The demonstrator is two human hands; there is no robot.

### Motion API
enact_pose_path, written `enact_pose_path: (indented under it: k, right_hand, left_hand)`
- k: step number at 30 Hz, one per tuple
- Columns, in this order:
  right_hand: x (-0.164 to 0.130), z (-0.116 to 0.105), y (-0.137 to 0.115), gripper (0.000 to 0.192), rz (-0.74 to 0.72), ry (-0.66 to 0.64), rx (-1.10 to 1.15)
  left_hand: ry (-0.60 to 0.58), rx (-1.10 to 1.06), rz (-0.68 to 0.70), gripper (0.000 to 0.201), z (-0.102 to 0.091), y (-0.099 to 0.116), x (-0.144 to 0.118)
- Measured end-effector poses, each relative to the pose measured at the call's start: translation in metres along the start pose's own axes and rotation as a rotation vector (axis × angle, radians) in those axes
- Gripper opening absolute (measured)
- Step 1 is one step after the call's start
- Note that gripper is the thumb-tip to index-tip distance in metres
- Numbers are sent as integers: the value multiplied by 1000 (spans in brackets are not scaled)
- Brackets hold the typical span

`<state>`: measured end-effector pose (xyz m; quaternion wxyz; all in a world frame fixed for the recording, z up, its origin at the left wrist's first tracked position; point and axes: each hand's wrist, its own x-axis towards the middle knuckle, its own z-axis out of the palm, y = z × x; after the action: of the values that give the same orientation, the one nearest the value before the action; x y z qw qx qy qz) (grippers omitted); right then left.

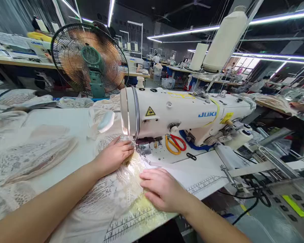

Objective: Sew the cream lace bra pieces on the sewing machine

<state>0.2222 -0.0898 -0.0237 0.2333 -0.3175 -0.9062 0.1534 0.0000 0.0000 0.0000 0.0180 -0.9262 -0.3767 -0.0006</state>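
A white sewing machine [162, 109] stands across the table, its needle area low at its left end. My left hand [116, 154] lies on pale lace fabric [98, 194] with fingers stretched flat, the tips close beside the presser foot. Nearer to me, my right hand [164, 189] rests at the fabric's right edge, fingers extended and the thumb apart. Between the hands the cloth looks shiny and yellowish under the light. The needle tip and the stitching point are too small to make out.
Orange-and-red handled snips [176, 143] and a small black metal piece [191, 156] lie on the machine bed. More lace pieces [38, 158] are heaped at left. A large fan [91, 60] stands behind. A printed ruler [134, 221] runs along the table's front edge.
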Motion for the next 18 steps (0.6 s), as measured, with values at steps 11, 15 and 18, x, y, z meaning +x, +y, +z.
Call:
enact_pose_path:
  k: [11, 15, 18]
  right_hand:
    - [-1, 2, 2, 24, -7, 72, 61]
    - [-5, 2, 3, 24, 48, 133, 127]
    - [-10, 2, -5, 32, 256, 260, 197]
  left_hand:
    - [-82, -234, 50, 14, -33, 42, -22]
    - [-61, -388, -107, 11, -30, 42, -20]
    - [48, -478, -211, 16, -34, 33, -17]
